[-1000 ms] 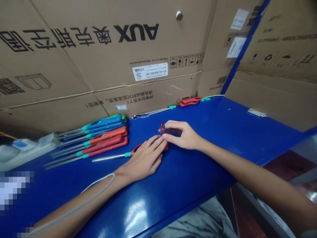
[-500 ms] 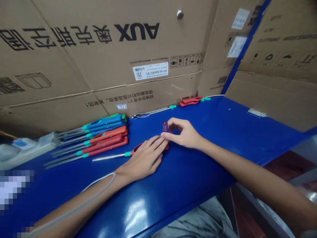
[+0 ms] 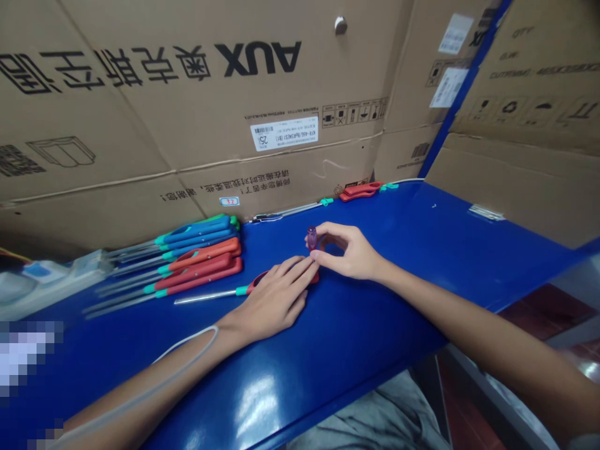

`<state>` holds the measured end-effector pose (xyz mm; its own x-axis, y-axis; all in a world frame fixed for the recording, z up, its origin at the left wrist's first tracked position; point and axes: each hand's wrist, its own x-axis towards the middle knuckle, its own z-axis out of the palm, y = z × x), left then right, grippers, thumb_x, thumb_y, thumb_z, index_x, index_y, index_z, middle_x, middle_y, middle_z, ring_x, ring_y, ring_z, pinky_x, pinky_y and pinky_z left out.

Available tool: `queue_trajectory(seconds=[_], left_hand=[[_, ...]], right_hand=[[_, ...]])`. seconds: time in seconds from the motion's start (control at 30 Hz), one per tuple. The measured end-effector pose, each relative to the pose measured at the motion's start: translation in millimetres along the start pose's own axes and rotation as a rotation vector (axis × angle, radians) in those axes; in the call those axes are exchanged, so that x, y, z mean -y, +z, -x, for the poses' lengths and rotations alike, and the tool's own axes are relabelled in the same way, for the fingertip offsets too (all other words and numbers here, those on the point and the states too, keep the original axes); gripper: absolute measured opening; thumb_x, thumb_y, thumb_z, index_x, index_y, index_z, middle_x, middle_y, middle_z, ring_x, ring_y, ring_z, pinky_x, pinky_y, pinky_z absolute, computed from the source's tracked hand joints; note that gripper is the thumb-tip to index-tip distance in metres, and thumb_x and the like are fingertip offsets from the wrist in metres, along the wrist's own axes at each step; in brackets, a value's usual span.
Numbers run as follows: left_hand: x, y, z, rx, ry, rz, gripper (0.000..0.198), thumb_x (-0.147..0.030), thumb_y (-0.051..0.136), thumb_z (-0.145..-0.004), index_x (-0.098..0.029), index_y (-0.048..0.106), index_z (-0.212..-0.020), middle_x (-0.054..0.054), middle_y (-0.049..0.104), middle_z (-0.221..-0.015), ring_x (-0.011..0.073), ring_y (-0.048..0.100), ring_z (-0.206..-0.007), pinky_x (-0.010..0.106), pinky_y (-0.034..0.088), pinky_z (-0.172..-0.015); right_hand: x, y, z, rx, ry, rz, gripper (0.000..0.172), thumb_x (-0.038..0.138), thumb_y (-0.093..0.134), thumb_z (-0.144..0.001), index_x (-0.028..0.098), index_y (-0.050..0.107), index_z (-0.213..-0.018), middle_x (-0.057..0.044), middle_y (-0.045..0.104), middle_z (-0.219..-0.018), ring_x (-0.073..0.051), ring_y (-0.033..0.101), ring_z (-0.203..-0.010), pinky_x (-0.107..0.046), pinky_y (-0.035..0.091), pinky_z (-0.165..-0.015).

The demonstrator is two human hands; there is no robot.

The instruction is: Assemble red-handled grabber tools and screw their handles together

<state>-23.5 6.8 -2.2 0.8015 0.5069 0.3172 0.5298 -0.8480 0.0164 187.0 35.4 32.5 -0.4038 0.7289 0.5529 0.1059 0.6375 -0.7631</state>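
Head: two hands (image 3: 309,275), eight screwdrivers (image 3: 197,259).

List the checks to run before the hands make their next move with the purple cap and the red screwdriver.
1. Purple cap pinched in right hand: ok.
2. Left hand pressing the red screwdriver flat on the blue table: ok.
3. Cap lined up with the handle end: cannot tell, fingers cover it.
4. Shaft clear of the row of screwdrivers: ok.
5. Wire at the left wrist clear of the tools: ok.
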Motion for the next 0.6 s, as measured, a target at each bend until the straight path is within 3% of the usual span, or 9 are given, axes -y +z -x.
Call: queue_trajectory(seconds=[0.13,0.4,0.6], left_hand=[[0.2,0.4,-0.6,-0.005,-0.005,0.014,0.057,-0.019,0.041,-0.095,-0.018,0.025,-0.15,0.013,0.042,-0.147,0.0279,0.037,-0.135,0.048,0.042,-0.109],[0.1,-0.2,-0.8,-0.008,-0.037,0.053,0.056,-0.017,0.043,-0.093,-0.02,0.032,-0.148,0.01,0.04,-0.151,0.0266,0.039,-0.136,0.047,0.039,-0.11],[-0.2,-1.8,-2.3,0.038,-0.037,0.058,0.048,-0.018,0.042,-0.094,-0.02,0.045,-0.141,0.008,0.05,-0.145,0.0258,0.045,-0.132,0.048,0.042,-0.104]], right_hand=[[-0.4,1.4,-0.7,-0.037,0.04,0.032,0.011,0.024,0.065,-0.081,0.017,0.056,-0.083,-0.002,0.062,-0.082,-0.014,0.06,-0.074,-0.03,0.052,-0.07],[-4.3,-4.0,-7.3,-0.358,0.056,-0.021,0.027,0.041,0.069,-0.079,0.02,0.054,-0.085,-0.001,0.062,-0.076,-0.014,0.062,-0.07,-0.03,0.052,-0.067],[-5.7,-2.2,-7.0,-0.357,0.048,-0.011,0.028,0.043,0.07,-0.079,0.02,0.053,-0.083,0.0,0.062,-0.074,-0.014,0.061,-0.069,-0.028,0.051,-0.064]])
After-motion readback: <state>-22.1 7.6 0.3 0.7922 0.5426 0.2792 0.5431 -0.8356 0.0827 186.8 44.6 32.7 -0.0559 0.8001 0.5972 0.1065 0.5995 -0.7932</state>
